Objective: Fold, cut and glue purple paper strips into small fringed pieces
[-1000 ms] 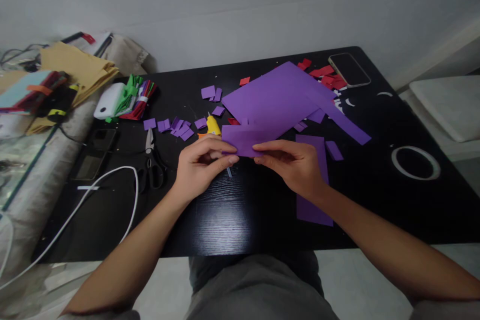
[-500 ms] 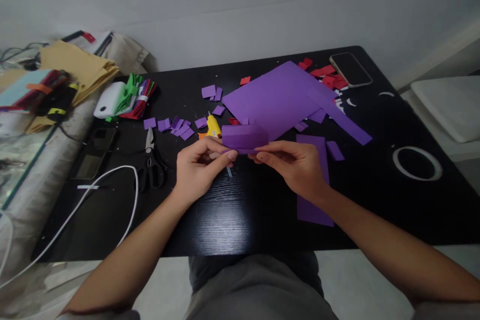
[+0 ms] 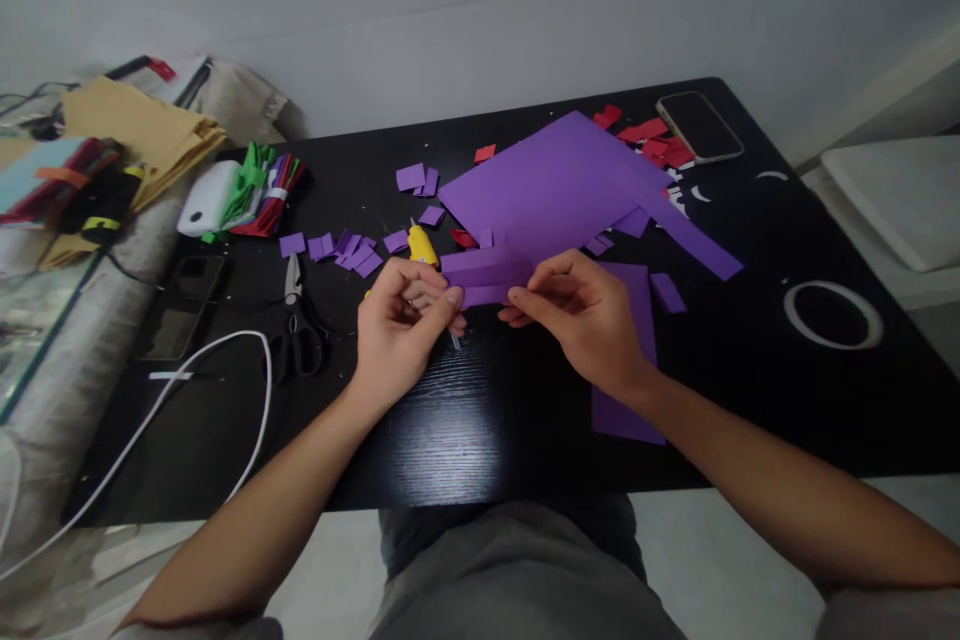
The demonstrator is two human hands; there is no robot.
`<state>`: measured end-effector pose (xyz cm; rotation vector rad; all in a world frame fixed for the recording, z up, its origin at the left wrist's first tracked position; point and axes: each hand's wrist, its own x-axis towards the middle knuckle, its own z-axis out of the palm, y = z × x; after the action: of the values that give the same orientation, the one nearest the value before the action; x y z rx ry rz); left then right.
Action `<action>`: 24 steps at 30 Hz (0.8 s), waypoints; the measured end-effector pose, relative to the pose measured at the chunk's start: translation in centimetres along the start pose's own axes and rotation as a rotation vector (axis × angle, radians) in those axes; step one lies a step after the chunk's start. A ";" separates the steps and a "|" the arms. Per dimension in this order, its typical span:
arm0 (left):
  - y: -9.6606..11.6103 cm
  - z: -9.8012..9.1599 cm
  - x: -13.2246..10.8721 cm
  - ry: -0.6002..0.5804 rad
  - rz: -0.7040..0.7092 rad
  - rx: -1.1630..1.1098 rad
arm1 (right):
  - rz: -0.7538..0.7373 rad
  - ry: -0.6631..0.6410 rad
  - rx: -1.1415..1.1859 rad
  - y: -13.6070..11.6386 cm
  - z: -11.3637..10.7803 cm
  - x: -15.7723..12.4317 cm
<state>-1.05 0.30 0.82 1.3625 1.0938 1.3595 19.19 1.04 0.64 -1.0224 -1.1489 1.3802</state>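
My left hand (image 3: 401, 325) and my right hand (image 3: 581, 315) both pinch a folded purple paper strip (image 3: 487, 278), held just above the black table (image 3: 465, 420). The left fingers grip its left end, the right fingers its right end. Behind the strip lies a large purple sheet (image 3: 551, 190). A yellow glue gun (image 3: 421, 245) pokes out just beyond my left hand. Another purple strip (image 3: 630, 360) lies flat under my right wrist.
Scissors (image 3: 296, 320) and a white cable (image 3: 187, 390) lie to the left. Small purple squares (image 3: 352, 252) are scattered near them. Red scraps (image 3: 652, 140) and a phone (image 3: 697, 125) sit at the far right corner. A tape ring (image 3: 831, 312) lies right. Coloured paper bundle (image 3: 262, 195) at left.
The purple strip has been folded over narrower between my fingers. Both hands shifted slightly away from me and closer together. The view tilted down a little.
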 end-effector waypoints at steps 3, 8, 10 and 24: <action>0.0 -0.1 0.1 -0.013 0.025 0.046 | -0.006 -0.029 -0.032 0.1 -0.2 0.0; 0.3 -0.7 0.4 -0.062 -0.074 0.098 | -0.012 -0.088 -0.067 0.4 -0.6 0.3; 0.3 -1.1 0.5 -0.103 -0.116 0.081 | 0.002 -0.096 -0.046 0.5 -0.7 0.4; 0.1 -1.1 0.6 -0.191 0.381 0.495 | -0.143 -0.119 -0.244 0.2 -0.9 0.5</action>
<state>-2.18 0.85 1.08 2.1041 1.1205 1.2249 19.95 1.62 0.31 -1.0165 -1.4776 1.2208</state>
